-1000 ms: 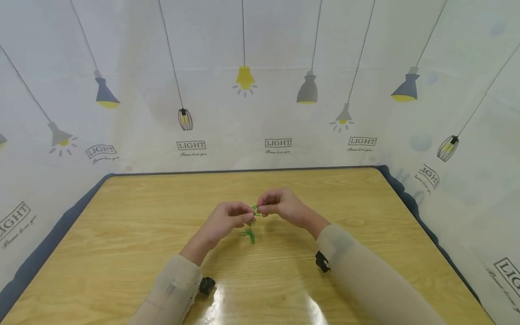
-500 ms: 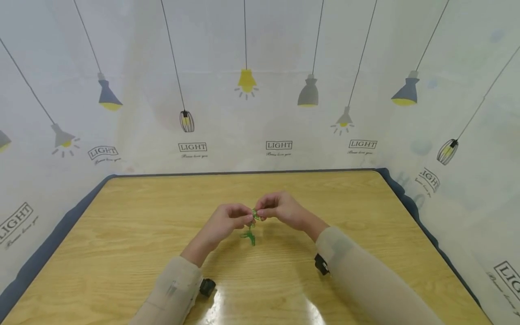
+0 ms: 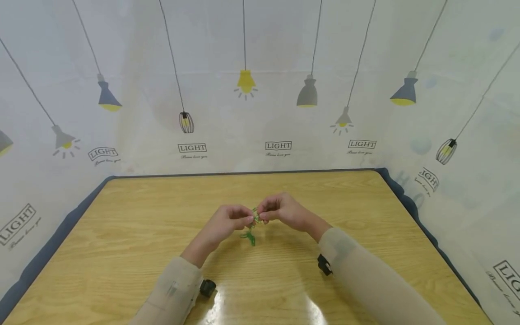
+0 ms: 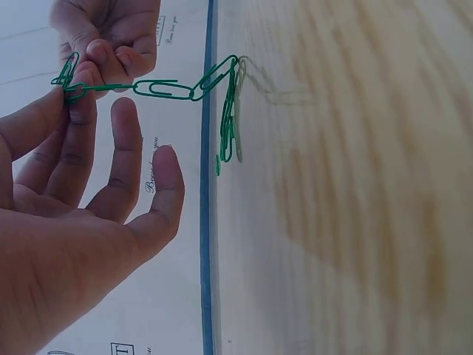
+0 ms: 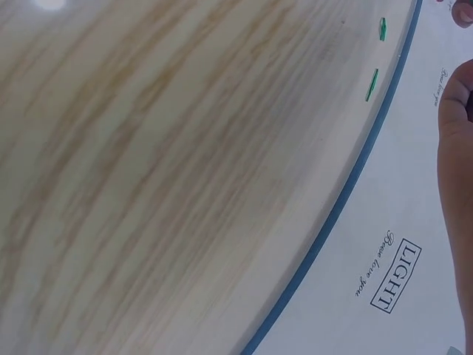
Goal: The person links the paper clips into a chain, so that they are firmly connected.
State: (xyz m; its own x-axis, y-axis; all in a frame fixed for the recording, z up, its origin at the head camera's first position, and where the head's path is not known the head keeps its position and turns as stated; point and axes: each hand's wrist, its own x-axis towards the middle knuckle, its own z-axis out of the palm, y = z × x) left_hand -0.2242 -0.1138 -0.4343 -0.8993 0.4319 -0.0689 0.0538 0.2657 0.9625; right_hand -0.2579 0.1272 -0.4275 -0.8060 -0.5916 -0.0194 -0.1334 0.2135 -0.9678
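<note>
A chain of green paper clips (image 4: 164, 90) runs down from the fingertips to the wooden table, where its lower clips (image 3: 250, 237) lie bunched. My left hand (image 3: 223, 221) pinches the upper end between thumb and index finger, its other fingers spread in the left wrist view. Close beside it, my right hand (image 3: 286, 212) has thumb and index finger together at the topmost paper clip (image 3: 256, 210). How the upper clips hook into each other is too small to tell. In the right wrist view the right hand (image 5: 458, 148) shows only partly at the edge.
The wooden table (image 3: 122, 253) has a dark blue edge along its back and sides. Behind it hangs a pale curtain (image 3: 227, 117) printed with lamps. Two green clip pieces (image 5: 372, 85) show near the table's far side in the right wrist view.
The right fingertips come in against the left ones, then draw slightly back to the right. The left hand keeps its pinch, and the hanging chain hardly moves.
</note>
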